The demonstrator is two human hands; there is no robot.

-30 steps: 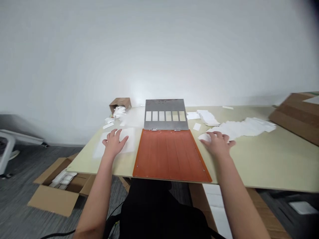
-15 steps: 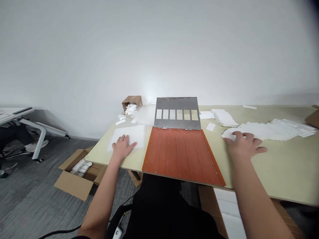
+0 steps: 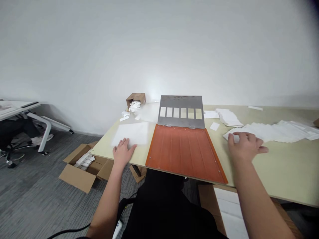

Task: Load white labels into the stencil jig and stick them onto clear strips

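Observation:
My left hand [image 3: 123, 153] lies on the table's left part with its fingers spread. Its fingertips touch the near edge of a translucent white sheet [image 3: 133, 131]. On the right, my right hand [image 3: 244, 146] hovers over the left end of a fanned row of thin white sheets [image 3: 274, 131]. Thumb and index finger curve towards each other there, a gap showing between them; the other fingers stick out. Between the hands lies an orange-red ribbed panel [image 3: 185, 151]. Hinged to its far edge, a grey plate [image 3: 180, 101] stands raised, bearing a row of several white to cream rectangles.
A small brown box [image 3: 136, 97] spilling white slips stands at the back left. Behind my right hand are a white paper stack [image 3: 228, 117] and a single white card [image 3: 214, 126]. An open carton [image 3: 77, 177] sits on the floor, left. A person's leg shows far left.
The view has turned slightly left. My left hand has drawn back from the middle of the translucent sheet to its near edge. My right thumb and index finger have come closer together.

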